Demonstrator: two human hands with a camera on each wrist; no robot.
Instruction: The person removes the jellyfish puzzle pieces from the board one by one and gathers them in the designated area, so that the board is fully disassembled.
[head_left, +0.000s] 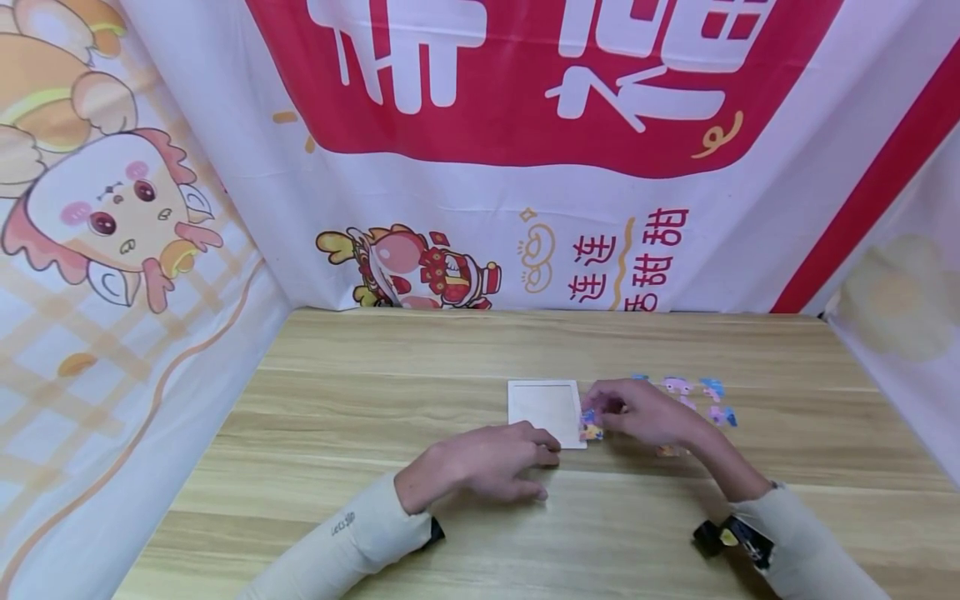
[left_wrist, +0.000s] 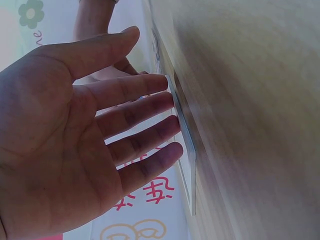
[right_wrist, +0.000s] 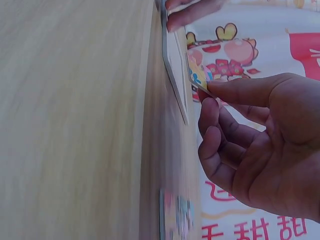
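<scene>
A pale wooden counter (head_left: 375, 400) fills the lower half of the head view, and printed cloth hangs all around it: a red-and-white banner (head_left: 540, 92) across the top, a cartoon chick (head_left: 112, 217) at the upper left.

Near the middle of the frame lies a white puzzle tray (head_left: 545, 408), flat on the wood. My left hand (head_left: 487, 462) sits just below it, palm down, fingers stretched out and only loosely apart. In the left wrist view those fingertips (left_wrist: 167, 82) reach the near edge of the puzzle tray (left_wrist: 187, 145) and rest against it; nothing is gripped.

My right hand (head_left: 645, 412) is at the tray's lower right corner. Thumb and forefinger pinch a small colourful puzzle piece (head_left: 590, 427), the other fingers curled loosely underneath. From the right wrist view the puzzle piece (right_wrist: 196, 75) shows yellow and blue print and is held right at the tray's edge (right_wrist: 175, 75); whether it touches the tray I cannot tell.

More loose pieces (head_left: 708, 396), pink and blue, are scattered on the counter to the right of that hand, towards the middle right of the frame, apart from the tray.

Both my forearms wear cream sleeves (head_left: 352, 542), coming in from the bottom edge.
</scene>
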